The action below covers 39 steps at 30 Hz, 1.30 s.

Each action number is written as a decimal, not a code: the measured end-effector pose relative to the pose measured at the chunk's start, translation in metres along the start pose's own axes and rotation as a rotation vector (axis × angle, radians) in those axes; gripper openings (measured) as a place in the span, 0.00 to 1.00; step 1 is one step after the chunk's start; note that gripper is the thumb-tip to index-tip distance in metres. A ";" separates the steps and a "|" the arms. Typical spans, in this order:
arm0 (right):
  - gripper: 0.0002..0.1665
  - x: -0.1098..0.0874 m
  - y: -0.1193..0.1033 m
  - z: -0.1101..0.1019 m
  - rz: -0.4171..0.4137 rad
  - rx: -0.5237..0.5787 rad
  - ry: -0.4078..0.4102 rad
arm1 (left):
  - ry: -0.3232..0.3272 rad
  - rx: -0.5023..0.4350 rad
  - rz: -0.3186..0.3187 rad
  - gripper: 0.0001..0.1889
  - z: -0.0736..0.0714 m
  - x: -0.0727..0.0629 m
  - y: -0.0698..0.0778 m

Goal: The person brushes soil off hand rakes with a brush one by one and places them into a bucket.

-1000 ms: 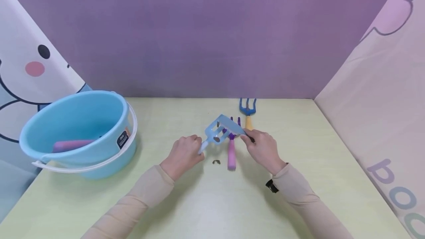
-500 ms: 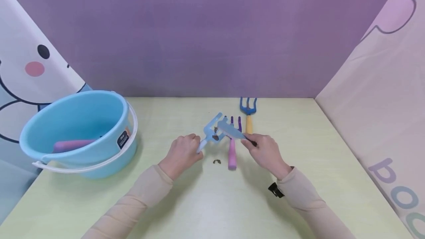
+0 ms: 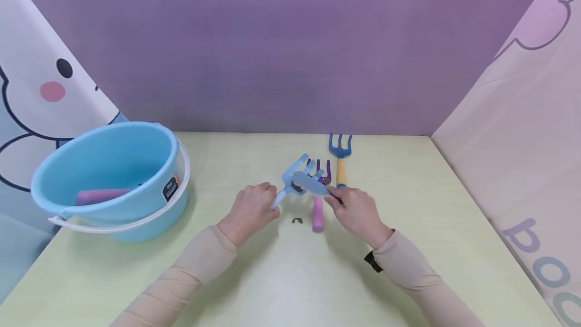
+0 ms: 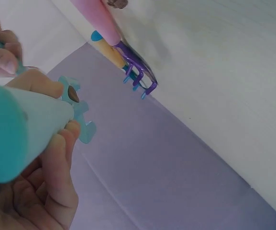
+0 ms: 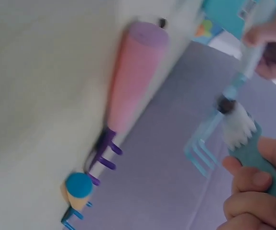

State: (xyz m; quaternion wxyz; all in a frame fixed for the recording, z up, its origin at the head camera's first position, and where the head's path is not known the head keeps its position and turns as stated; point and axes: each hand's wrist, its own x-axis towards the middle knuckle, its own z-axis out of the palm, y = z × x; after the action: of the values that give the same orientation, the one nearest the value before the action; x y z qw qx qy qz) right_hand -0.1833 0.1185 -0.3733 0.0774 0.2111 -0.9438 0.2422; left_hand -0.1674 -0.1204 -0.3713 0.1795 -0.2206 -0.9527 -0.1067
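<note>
My left hand (image 3: 251, 211) grips a hand fork (image 3: 290, 179) by its pale handle. The light blue tines point up and away above the table. In the right wrist view a dark brown clump (image 5: 225, 104) sits at the base of the tines. My right hand (image 3: 360, 213) holds a brush (image 5: 243, 139) with a teal handle and white bristles. Its bristles lie against the fork near the clump. Below and behind lies a purple fork with a pink handle (image 3: 317, 214), partly hidden by the held tools.
A yellow-handled blue fork (image 3: 341, 165) lies further back. Nearer, a small brown bit (image 3: 297, 220) rests on the table (image 3: 290, 286). On the left stands a blue bucket (image 3: 150, 216) with a white handle and a pink-handled thing (image 3: 102, 196) inside. Purple fabric (image 3: 290, 54) closes the back.
The brush has moved down and left along the fork, from the tine tips toward their base. The fork's tines have tilted slightly. The left hand has hardly moved.
</note>
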 end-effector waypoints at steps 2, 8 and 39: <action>0.20 0.000 0.001 0.006 -0.015 -0.031 0.013 | 0.012 -0.001 0.014 0.07 0.000 0.001 0.001; 0.19 0.000 0.001 0.018 -0.145 -0.247 0.061 | 0.036 -0.003 0.021 0.07 0.000 0.001 0.001; 0.20 0.012 0.009 0.017 0.065 0.447 -0.322 | 0.118 -0.004 -0.004 0.09 0.007 -0.001 -0.005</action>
State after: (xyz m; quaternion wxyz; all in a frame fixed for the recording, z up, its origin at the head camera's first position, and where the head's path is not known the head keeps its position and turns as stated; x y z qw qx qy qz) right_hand -0.1987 0.1128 -0.3888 -0.1301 0.2282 -0.8734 0.4100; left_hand -0.1713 -0.1231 -0.3790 0.2348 -0.2126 -0.9406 -0.1220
